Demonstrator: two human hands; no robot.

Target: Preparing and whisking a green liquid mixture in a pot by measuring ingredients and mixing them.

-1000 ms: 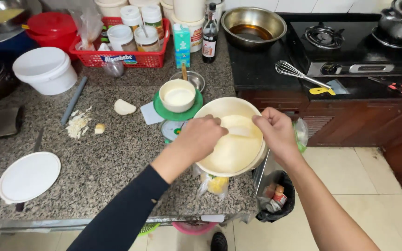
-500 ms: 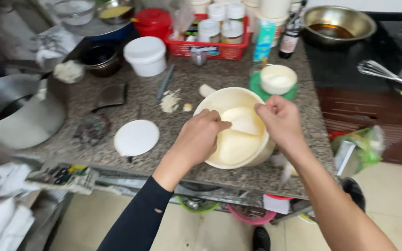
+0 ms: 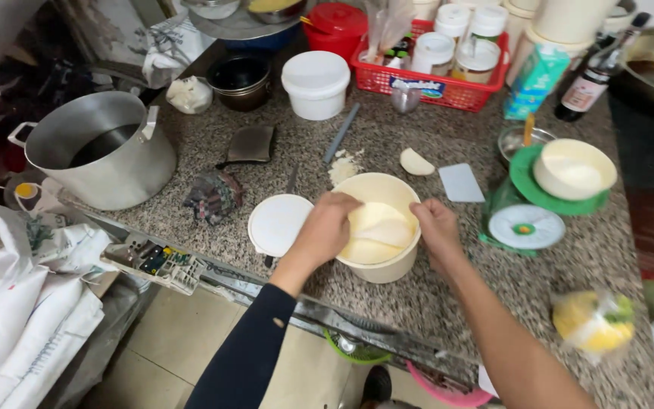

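In the middle of the frame a cream plastic tub (image 3: 378, 227) sits on the speckled stone surface (image 3: 448, 144), holding pale, smooth dough. The left hand (image 3: 325, 229) curls over its near-left rim, fingers closed on the edge; the right hand (image 3: 436, 229) grips the right rim. A flat white lid (image 3: 278, 224) lies just left. A large metal pot (image 3: 100, 155) stands at left, a green scale (image 3: 527, 216) carrying a cream bowl (image 3: 574, 168) at right, a red basket (image 3: 433, 76) of jars at top.

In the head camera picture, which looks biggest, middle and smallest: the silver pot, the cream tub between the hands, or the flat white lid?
1. Silver pot, clearly biggest.
2. Cream tub.
3. White lid, only slightly smaller than the tub in this view, so that ranking is unsure.
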